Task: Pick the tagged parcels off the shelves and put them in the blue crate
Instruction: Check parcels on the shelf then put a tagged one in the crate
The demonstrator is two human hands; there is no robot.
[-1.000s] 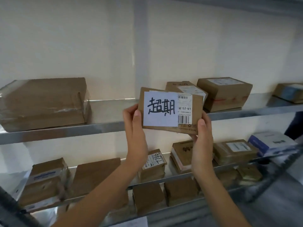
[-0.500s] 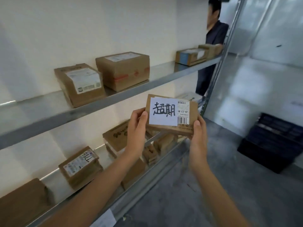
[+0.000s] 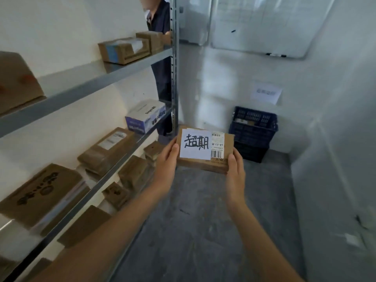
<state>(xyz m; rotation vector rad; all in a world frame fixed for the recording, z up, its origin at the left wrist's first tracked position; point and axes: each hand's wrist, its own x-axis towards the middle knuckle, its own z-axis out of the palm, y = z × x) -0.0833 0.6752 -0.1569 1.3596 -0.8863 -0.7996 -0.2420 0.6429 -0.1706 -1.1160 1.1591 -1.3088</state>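
Both hands clamp one tagged parcel (image 3: 204,150) in a two-sided grip: the left hand (image 3: 165,166) has its thumb over the front edge beside the white handwritten tag (image 3: 195,145), and the right hand (image 3: 235,173) pinches the lower right corner, thumb on the face. The parcel sits in the air at chest height, clear of the shelves (image 3: 85,86) on the left and well apart from the blue crate (image 3: 253,133) on the floor in the far corner. I judge the step to be the carry: hold the box level, walk to the crate, lower it inside and let go only once it rests on what already lies there.
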